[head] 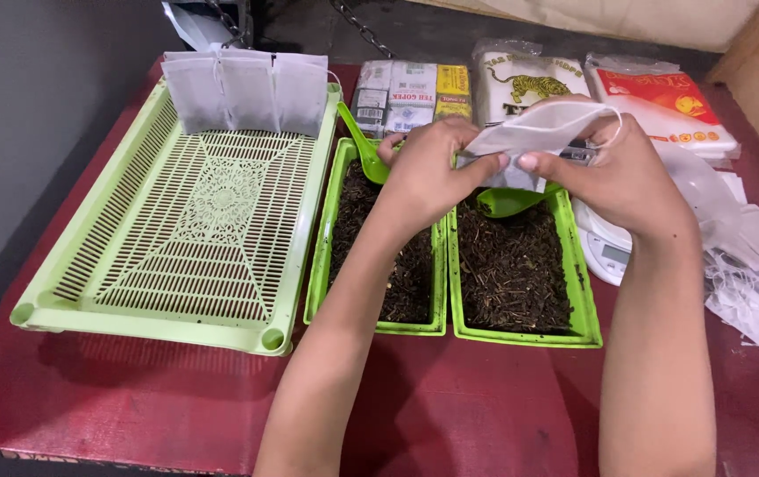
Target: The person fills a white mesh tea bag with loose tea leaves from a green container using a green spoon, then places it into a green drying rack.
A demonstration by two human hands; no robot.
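Pouch pinched at upper centre between left hand and right hand, long axis crosswise, above two trays of dried leaves.

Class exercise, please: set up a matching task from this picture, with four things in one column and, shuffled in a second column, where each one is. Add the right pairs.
Things
1. white pouch
2. green scoop
3. filled white bags
4. white scale

Places
A. leaning at the far end of the slotted tray
B. right of the two tubs of loose dark tea
C. in the left tub
D. held between the left hand and right hand

Pairs: 1-D, 2-C, 3-A, 4-B
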